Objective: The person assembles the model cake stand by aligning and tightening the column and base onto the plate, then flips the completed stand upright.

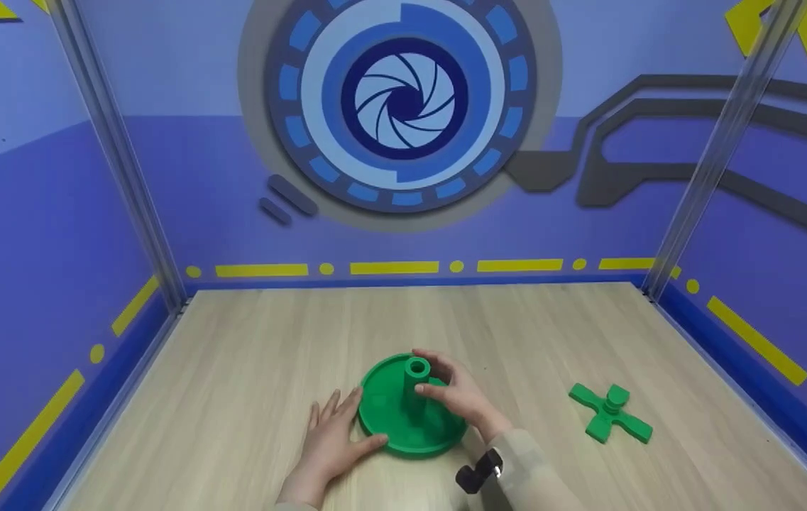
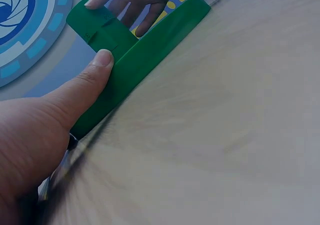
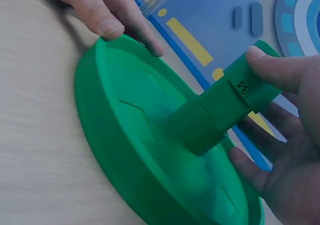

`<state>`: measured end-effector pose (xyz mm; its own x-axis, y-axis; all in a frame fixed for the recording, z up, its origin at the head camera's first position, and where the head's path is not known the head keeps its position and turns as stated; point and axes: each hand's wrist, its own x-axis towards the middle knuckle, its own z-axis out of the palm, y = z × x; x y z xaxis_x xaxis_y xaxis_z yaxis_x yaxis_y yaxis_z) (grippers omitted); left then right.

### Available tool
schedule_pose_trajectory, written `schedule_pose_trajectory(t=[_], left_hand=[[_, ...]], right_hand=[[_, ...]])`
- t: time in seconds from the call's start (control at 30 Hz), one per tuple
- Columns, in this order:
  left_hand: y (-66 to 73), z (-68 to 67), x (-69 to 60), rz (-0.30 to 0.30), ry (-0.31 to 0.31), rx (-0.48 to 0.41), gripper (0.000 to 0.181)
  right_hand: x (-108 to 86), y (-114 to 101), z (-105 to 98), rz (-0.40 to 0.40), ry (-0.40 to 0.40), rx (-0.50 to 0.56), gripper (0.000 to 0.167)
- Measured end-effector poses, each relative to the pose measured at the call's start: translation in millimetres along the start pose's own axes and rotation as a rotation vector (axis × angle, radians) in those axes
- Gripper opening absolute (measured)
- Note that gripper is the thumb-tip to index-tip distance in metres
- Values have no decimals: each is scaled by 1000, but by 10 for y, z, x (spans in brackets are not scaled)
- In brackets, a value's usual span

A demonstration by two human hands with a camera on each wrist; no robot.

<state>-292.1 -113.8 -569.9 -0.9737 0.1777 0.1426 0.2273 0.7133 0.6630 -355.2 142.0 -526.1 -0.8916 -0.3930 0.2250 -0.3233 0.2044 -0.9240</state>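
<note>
A round green dish [image 1: 385, 404] with a raised rim lies on the table. From its middle rises an upright green tube [image 1: 416, 380] with a hole in its top. My right hand [image 1: 463, 394] holds the tube's upper part between thumb and fingers. In the right wrist view the tube [image 3: 210, 112] has a stepped collar with small raised marks; whether it is one piece cannot be told. On the dish's left side, my left hand [image 1: 336, 436] holds the rim, its thumb at the near edge and index finger farther along. Its other fingers stick out beside the dish.
A green cross-shaped piece [image 1: 612, 415] with a round knob at its centre lies on the table to the right. The light wooden tabletop [image 1: 268, 341] is bounded by blue printed walls [image 1: 197, 184] and metal corner posts [image 1: 123, 152].
</note>
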Motion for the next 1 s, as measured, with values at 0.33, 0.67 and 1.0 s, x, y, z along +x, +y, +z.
schedule_pose_trajectory(t=[0.33,0.67,1.0], left_hand=[[1,4,1,3,-9,6,103],[2,3,13,2,-8,21,104],[4,-9,10,0,2,24,104]], right_hand=[[2,-13,42,-5,73,-47,51],[7,12,167,46,216,-145,56],[12,0,126,21,164,-155,63]])
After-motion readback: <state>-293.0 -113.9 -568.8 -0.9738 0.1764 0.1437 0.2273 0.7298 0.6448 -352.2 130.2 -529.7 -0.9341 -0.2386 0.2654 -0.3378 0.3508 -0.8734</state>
